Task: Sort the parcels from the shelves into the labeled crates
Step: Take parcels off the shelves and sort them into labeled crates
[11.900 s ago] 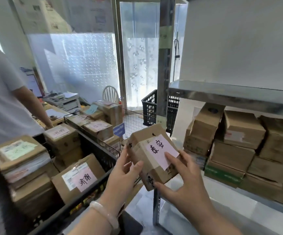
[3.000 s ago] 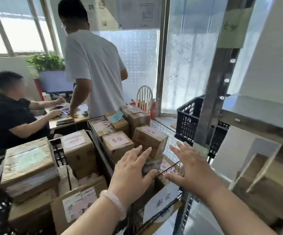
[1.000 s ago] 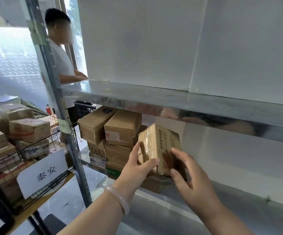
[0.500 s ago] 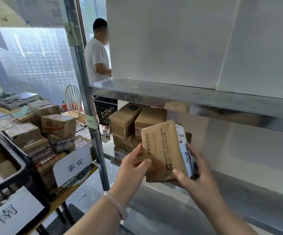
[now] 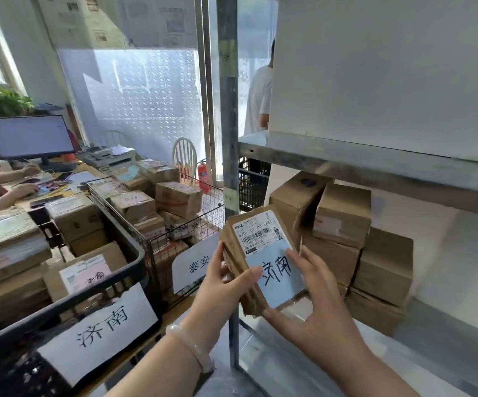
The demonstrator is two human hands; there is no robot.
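Note:
I hold a small cardboard parcel [image 5: 263, 250] with both hands in front of the shelf post. Its top shows a barcode label and a pale blue note handwritten 济南. My left hand [image 5: 223, 285] grips its left side, thumb on the note's edge. My right hand [image 5: 312, 308] holds its lower right corner, fingers along the note. At the lower left stands a black crate [image 5: 123, 270] with a sign reading 济南, full of parcels. Behind it is a wire basket [image 5: 157, 245] labelled 泰安, also holding parcels. Several brown boxes [image 5: 343, 233] remain stacked on the lower shelf.
The metal shelf post [image 5: 229, 138] rises between the crates and the shelf boards [image 5: 375, 164]. A desk with a monitor [image 5: 28, 136] lies at the left, where a seated person's hands work. Another person in a white shirt [image 5: 258, 101] stands behind the shelf.
I have drawn the parcel off the shelf and turned it label-up toward me. My view has swung left, bringing the 济南 crate and the desk into sight.

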